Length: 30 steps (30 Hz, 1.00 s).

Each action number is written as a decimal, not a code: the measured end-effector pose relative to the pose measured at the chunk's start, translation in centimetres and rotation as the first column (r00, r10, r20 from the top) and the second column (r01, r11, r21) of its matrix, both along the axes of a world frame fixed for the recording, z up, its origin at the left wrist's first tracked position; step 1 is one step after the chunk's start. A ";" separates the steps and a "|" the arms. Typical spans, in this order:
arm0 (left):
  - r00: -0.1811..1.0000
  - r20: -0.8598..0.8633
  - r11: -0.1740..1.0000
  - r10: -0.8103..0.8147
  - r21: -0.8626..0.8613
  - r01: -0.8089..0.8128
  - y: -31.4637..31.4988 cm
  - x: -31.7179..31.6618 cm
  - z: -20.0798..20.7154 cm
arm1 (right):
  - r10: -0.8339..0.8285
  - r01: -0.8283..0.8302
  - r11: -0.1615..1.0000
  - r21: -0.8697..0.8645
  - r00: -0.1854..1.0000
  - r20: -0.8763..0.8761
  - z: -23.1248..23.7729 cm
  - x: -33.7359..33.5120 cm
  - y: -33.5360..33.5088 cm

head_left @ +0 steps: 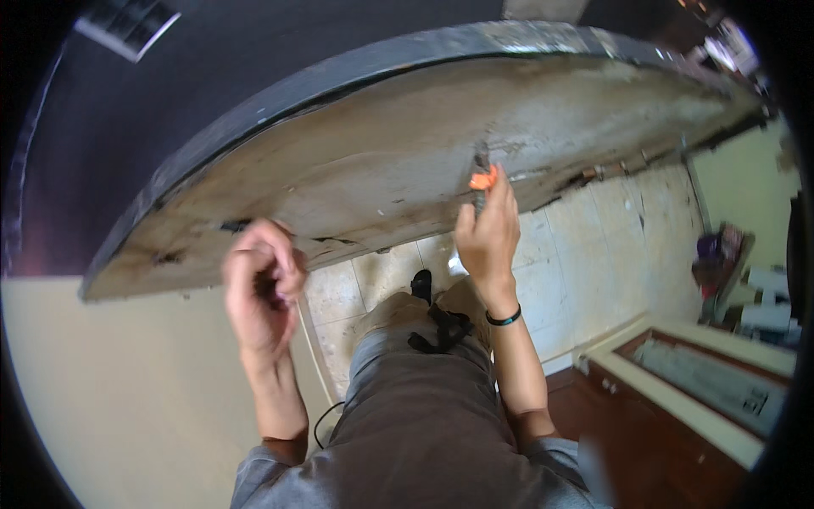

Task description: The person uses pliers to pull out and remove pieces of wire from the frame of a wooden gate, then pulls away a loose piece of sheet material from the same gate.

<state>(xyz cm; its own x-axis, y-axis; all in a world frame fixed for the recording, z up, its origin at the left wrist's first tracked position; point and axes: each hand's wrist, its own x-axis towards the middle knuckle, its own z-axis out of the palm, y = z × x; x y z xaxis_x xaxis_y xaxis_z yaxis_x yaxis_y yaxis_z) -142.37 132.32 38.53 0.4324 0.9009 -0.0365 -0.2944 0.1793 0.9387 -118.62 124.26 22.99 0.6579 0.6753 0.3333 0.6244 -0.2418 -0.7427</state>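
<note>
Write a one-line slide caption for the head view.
Right hand holding a small orange-and-grey object over a worn, stained tabletop, left hand loosely curled near its edge.

The tool [483, 181] is orange and grey, the tabletop [373, 140] blotchy tan.

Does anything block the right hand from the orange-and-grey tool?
Nothing visible does: the right hand has its fingers at the orange-and-grey tool, and the stained surface lies beyond.

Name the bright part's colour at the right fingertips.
The bright part is orange; clearest in the head view.
</note>
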 end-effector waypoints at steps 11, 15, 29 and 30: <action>0.728 -0.408 -0.020 0.551 0.866 0.500 6.3 18.1 8.8 | -0.361 0.383 0.921 -0.076 0.908 0.211 0.1 -1.0 2.7; 0.657 -0.453 0.028 0.603 0.835 0.550 5.5 18.9 9.4 | -0.391 0.405 0.914 -0.021 0.893 0.222 -1.2 -1.0 3.5; 0.783 -0.220 -0.146 0.582 0.919 0.367 5.4 18.9 6.9 | -0.453 0.451 0.890 0.060 0.863 0.223 -1.8 -1.0 4.9; 0.784 -0.219 -0.153 0.581 0.917 0.369 5.5 18.8 6.8 | -0.452 0.456 0.889 0.037 0.863 0.225 -1.8 -1.2 4.9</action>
